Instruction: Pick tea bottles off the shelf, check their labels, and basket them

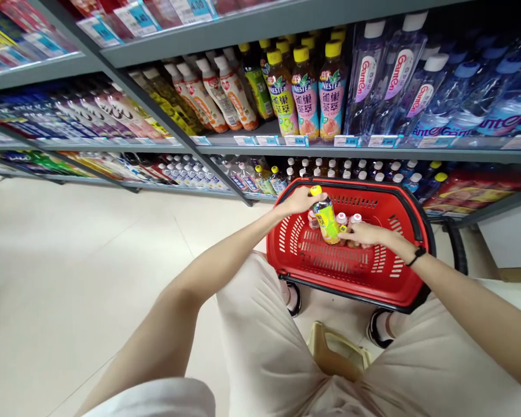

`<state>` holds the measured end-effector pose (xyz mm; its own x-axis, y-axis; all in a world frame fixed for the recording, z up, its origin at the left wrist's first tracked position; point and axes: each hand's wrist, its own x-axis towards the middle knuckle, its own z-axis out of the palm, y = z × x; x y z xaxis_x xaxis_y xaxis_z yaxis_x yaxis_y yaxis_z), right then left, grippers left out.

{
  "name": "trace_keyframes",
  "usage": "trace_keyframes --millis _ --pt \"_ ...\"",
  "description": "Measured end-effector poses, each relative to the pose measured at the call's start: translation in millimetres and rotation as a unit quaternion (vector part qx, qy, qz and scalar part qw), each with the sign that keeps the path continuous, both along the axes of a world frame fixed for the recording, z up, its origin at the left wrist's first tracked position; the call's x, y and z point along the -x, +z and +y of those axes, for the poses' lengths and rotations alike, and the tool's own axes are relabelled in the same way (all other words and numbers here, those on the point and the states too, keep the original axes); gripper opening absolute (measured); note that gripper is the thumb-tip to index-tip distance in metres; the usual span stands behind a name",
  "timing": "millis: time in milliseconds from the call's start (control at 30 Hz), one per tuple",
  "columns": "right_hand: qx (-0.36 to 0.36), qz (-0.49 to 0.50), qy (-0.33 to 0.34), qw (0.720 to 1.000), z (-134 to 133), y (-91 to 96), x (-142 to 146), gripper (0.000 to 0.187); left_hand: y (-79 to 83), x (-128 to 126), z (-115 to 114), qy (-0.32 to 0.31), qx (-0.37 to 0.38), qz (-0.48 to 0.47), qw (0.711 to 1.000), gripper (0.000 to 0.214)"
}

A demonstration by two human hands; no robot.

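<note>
Stretching along the aisle, the grey store shelves (286,152) are carrying rows of Nestea bottles (306,92) and clear water bottles (373,75), with price tags along the edge. Below them a person is sitting on a low stool (336,350), and a red shopping basket (410,272) is resting on the floor between their feet. Both hands are working inside it. The left hand (301,201) is gripping the yellow-capped tea bottle (326,219) near its neck, holding it tilted over the basket floor. The right hand (367,233) is lying on the small pink-capped bottles (342,220) just beside it, fingers curled against them; whether it is truly clasping one I cannot tell. As I judge it, the tilted tea bottle could be knocking the small ones over, since they are standing close together on a slotted bottom.
</note>
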<state>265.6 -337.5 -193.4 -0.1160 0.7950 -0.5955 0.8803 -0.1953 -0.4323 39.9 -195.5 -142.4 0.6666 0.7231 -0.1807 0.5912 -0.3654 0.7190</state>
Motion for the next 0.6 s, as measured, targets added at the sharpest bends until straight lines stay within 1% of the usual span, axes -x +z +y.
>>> trace_keyframes --millis 33,67,100,167,233,333,433,500,600 --pt "-0.001 -0.044 -0.006 0.999 4 -2.6 -11 0.046 -5.7 -2 -1 -0.019 -0.057 0.071 0.996 0.064" --pt "-0.002 -0.091 -0.014 0.996 6 -5.1 -21 0.043 -11.4 -4 -2 -0.039 -0.096 0.133 0.986 0.064" --pt "0.005 -0.133 -0.023 0.991 7 -7.8 -30 0.04 -17.0 -6 -2 -0.057 -0.114 0.177 0.976 0.063" --pt "0.028 -0.194 -0.037 0.98 5 -14.8 -43 0.036 -27.8 -10 1 -0.09 -0.119 0.222 0.964 0.058" --pt "0.051 -0.228 -0.051 0.971 0 -23.5 -50 0.038 -38.1 -13 7 -0.129 -0.127 0.262 0.948 0.053" --pt "0.067 -0.242 -0.074 0.965 -5 -36.5 -55 0.043 -53.1 -14 18 -0.175 -0.135 0.318 0.922 0.045" --pt "0.066 -0.228 -0.1 0.966 -5 -46.6 -62 0.042 -67.9 -12 29 -0.194 -0.141 0.371 0.897 0.044" --pt "0.058 -0.211 -0.119 0.968 -6 -53.7 -66 0.04 -76.5 -7 35 -0.205 -0.137 0.407 0.88 0.044" --pt "0.025 -0.177 -0.149 0.973 -14 -68.8 -69 0.04 -87.8 0 42 -0.218 -0.124 0.451 0.856 0.043"
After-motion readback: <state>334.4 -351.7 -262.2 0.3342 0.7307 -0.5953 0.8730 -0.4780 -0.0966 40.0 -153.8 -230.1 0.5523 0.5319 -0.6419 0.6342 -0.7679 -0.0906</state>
